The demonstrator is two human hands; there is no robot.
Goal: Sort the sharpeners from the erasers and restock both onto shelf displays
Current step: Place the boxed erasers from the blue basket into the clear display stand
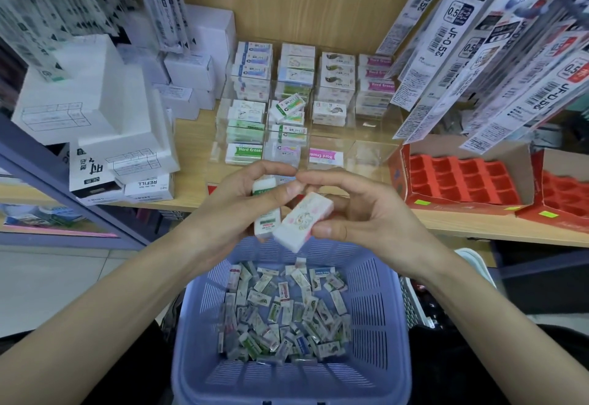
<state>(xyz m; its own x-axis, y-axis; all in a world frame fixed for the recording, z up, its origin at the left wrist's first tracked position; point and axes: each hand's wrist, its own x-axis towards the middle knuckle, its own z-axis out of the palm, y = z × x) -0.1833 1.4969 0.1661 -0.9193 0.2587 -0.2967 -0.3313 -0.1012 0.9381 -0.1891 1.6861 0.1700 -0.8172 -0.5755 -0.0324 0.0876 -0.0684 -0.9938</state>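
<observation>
Closest to us, the lilac basket (376, 309) sits low between our forearms, its floor covered by a loose jumble of small wrapped erasers (280, 312). Just above its far rim our two hands meet. Our left hand (236, 200) has its fingers curled round a white eraser with green print (267, 224), the thumb laid across it. Our right hand (360, 210) pinches a pink-patterned eraser (302, 221) between thumb and fingers, tilted, its low end hanging over the basket and just beside the green one. Beyond the hands runs the wooden shelf (191, 136), and on it stands a clear display case (369, 149) with erasers stacked by kind in its compartments. A green Hard Eraser (243, 152) lies in the front-left compartment and a pink Hard Eraser (325, 157) further right in the front row. To the left we see piled white boxes (95, 101), to the right red moulded trays (462, 178) in open cartons, and hanging refill packs (478, 54) crowd in above them.
</observation>
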